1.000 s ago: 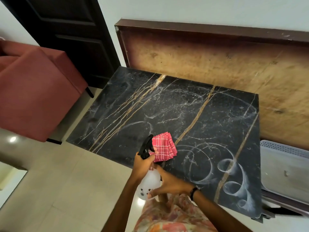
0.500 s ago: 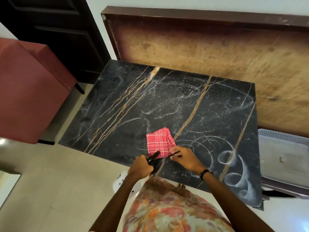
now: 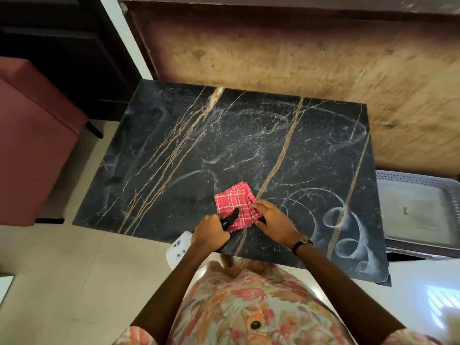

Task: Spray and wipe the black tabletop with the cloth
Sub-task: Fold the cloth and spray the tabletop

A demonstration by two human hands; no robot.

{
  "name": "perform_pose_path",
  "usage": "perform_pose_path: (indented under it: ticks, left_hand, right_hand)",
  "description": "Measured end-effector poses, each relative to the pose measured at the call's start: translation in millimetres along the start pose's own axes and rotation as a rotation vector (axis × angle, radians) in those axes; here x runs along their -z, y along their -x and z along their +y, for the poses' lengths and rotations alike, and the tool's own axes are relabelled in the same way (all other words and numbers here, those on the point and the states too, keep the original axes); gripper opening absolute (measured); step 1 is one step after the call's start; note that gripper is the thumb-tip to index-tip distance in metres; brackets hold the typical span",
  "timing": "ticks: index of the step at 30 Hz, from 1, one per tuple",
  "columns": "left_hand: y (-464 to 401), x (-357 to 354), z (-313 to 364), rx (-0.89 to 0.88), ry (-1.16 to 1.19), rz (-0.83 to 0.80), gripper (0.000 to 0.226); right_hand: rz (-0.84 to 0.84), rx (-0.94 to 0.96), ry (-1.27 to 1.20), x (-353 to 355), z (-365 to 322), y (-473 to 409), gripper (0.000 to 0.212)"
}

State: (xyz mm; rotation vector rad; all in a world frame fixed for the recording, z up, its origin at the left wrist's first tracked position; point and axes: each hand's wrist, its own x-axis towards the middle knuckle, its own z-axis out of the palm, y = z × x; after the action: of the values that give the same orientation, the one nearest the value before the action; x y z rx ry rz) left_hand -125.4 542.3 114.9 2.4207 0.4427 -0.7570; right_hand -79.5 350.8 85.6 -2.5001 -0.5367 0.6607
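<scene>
Beside the cloth (image 3: 236, 205), left hand (image 3: 211, 235) grips the spray bottle (image 3: 179, 247); right hand (image 3: 273, 220), fingers straight, touches the cloth; counter (image 3: 224, 135) apparently unwiped.

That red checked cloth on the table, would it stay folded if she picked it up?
Probably not. The red checked cloth looks thin and soft, its folded layers fanning loose at one edge, so it would likely flop open. It seems light and should slide easily on the smooth black tabletop.

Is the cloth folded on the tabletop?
Yes, the cloth lies folded on the tabletop, right hand touching its edge.
</scene>
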Motion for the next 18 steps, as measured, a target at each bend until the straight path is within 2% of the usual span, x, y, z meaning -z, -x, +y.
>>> perform_pose_path:
  ticks: [7,18]
  left_hand:
    - [-7,1,3,-0.022,-0.05,0.059,0.033]
    - [-12,11,-12,0.079,-0.003,0.065,0.031]
  right_hand:
    - [-0.002,-0.003,-0.021,-3,4,-1,0.059]
    - [0.004,-0.019,-0.041,-6,6,-2,0.06]
